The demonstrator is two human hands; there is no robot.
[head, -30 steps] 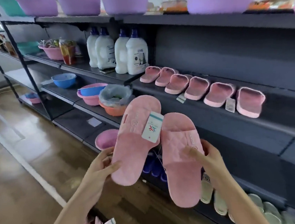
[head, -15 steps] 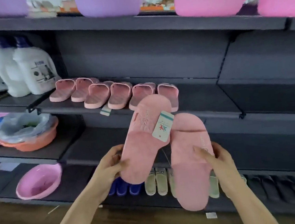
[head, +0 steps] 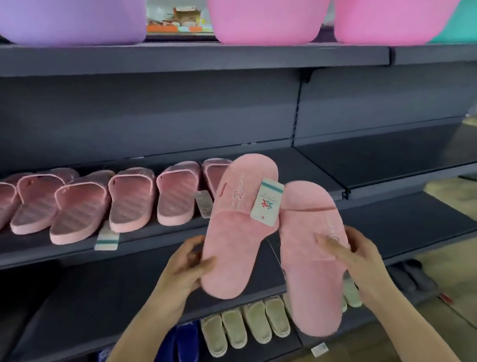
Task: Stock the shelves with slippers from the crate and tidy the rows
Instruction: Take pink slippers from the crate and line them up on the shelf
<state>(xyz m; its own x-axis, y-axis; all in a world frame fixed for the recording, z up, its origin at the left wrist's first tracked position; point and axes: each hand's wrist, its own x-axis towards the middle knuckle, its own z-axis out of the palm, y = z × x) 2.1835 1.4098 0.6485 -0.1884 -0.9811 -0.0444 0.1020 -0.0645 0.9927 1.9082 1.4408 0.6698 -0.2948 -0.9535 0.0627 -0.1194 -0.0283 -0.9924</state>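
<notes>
Slippers on the dark grey metal shelf (head: 35, 250): six ribbed pink slides (head: 131, 200) in a row, unchanged since 0.5 s ago. Two plain pink foam slippers (head: 233, 239) still airborne at the row's right end, uppers toward camera; left hand (head: 185, 267) grips one heel, right hand (head: 359, 259) grips the other mid-length. One white paper tag (head: 266, 203) between them.

One wide-angle camera worn on the head, looked forward and slightly down, faced the dark shelving (head: 139, 117) almost square-on at close range, left hand (head: 185, 267), right hand (head: 359, 259) and their pink slippers (head: 236, 238) sat nearest the lens, low centre
</notes>
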